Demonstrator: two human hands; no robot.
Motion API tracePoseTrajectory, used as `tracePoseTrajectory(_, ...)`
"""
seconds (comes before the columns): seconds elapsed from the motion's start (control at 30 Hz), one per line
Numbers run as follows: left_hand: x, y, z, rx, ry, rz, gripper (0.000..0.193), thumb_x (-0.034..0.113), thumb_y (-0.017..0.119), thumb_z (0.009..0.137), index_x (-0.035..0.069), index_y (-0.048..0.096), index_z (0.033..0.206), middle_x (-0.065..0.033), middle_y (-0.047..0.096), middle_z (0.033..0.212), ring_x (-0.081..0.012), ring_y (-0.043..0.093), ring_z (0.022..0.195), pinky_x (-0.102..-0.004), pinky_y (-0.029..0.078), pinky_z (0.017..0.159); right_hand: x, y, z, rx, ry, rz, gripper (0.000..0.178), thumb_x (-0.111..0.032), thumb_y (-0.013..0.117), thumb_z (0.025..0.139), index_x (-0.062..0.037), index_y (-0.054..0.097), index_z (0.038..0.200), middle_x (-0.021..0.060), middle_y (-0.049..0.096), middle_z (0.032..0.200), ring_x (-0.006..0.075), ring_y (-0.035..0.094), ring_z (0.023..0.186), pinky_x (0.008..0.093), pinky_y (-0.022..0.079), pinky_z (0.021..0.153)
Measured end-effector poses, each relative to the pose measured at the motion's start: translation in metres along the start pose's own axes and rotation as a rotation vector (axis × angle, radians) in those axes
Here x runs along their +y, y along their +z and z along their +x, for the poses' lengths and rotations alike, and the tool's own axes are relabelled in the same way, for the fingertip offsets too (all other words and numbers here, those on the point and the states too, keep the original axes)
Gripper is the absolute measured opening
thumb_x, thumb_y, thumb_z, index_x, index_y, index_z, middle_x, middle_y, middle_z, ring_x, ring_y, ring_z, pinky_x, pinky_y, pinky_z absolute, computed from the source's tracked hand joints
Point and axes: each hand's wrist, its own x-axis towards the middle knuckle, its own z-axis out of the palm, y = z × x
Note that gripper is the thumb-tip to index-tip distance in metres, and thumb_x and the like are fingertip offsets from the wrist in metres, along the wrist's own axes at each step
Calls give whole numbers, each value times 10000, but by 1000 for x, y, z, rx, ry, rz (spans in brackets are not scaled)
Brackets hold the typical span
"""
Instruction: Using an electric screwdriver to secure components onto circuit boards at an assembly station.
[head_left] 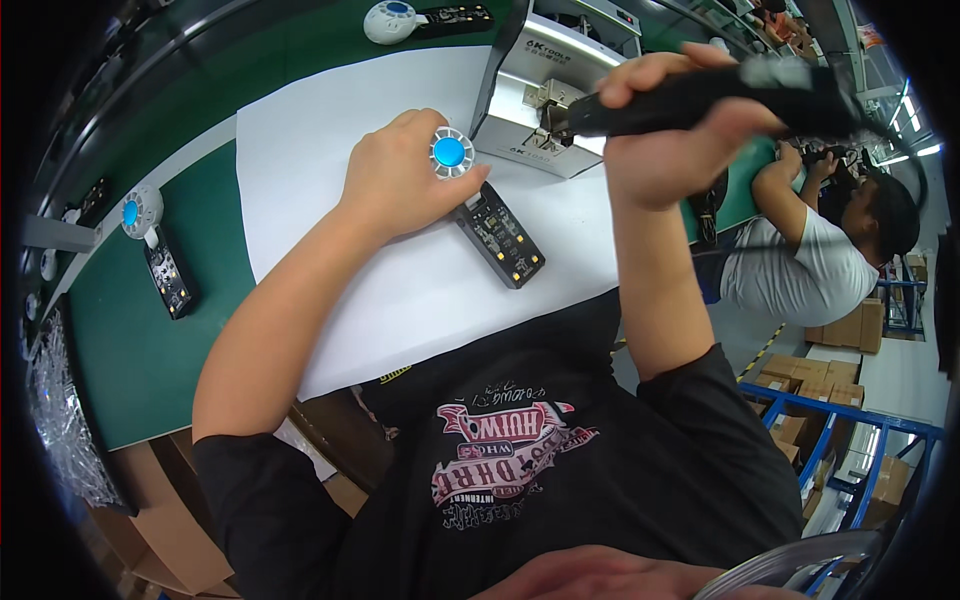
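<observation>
My left hand (pixel 395 180) is closed around the white round head (pixel 452 151) of a small device with a bright blue centre. From that head a black circuit-board handle (pixel 503 240) with yellow spots rests on the white sheet, pointing toward me. My right hand (pixel 655 165) grips a thick black electric screwdriver (pixel 700 100), held sideways and slightly blurred. Its tip meets the front opening of a silver box-shaped machine (pixel 510 70), which looks like a screw feeder; whether a screw sits on the tip cannot be made out.
A similar device (pixel 150 215) lies on the green mat (pixel 110 370) at left, another (pixel 392 22) at the far edge. The white sheet (pixel 290 150) covers the middle. Clear plastic bags (pixel 65 420) are at far left. Another person (pixel 800 260) sits at right, near cartons on blue racks (pixel 835 415).
</observation>
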Motion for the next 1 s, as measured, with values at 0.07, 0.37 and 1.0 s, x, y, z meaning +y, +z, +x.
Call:
tracePoseTrajectory(0.07, -6, 2, -2, 36, -26, 19, 558, 483, 787, 766, 6, 673, 1032, -158, 706, 983, -328, 707, 862, -406, 566, 749, -1, 13, -10, 57, 138, -94, 852, -817, 378, 918, -61, 544, 1273, 107, 639, 835, 225, 609, 671, 400, 515, 676)
tracePoseTrajectory(0.37, -13, 2, 1, 69, -45, -8, 564, 487, 789, 753, 5, 675, 1023, -142, 707, 953, -319, 703, 849, -403, 564, 737, -48, 20, -47, 47, 369, 246, 908, -827, 400, 896, -21, 448, 1311, 108, 623, 815, 211, 613, 634, 369, 516, 613)
tracePoseTrajectory(1.0, -11, -3, -4, 163, 26, -6, 546, 483, 788, 748, 8, 685, 997, -140, 706, 935, -325, 701, 851, -411, 557, 737, -63, 17, -79, -128, 364, 219, 927, -844, 418, 880, -52, 470, 1360, 100, 619, 865, 202, 597, 674, 390, 505, 685)
